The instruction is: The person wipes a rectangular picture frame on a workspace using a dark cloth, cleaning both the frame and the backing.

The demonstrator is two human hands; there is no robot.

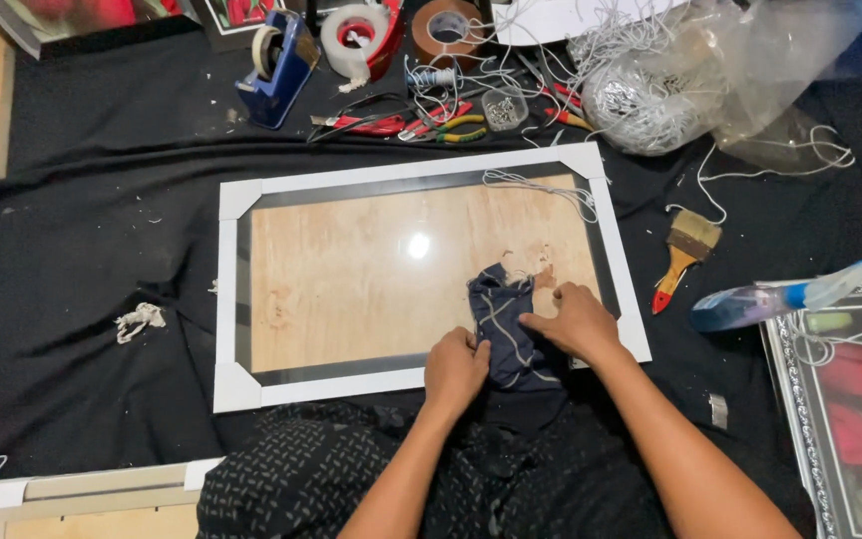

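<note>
A white picture frame (231, 299) lies flat on a black cloth, its glossy wood-toned panel (371, 269) facing up. A dark blue rag (504, 324) rests on the panel's lower right part. My left hand (454, 367) grips the rag's near edge at the frame's bottom rail. My right hand (576, 321) presses on the rag's right side, fingers curled over it. A loose loop of white string (551, 188) lies on the panel's top right corner.
Along the back lie a blue tape dispenser (276, 65), tape rolls (356, 35), pliers (441, 125) and a plastic bag of white string (650, 95). A paintbrush (685, 255) and spray bottle (780, 297) lie at right. Other frames sit at the right (800, 399) and bottom left (82, 494).
</note>
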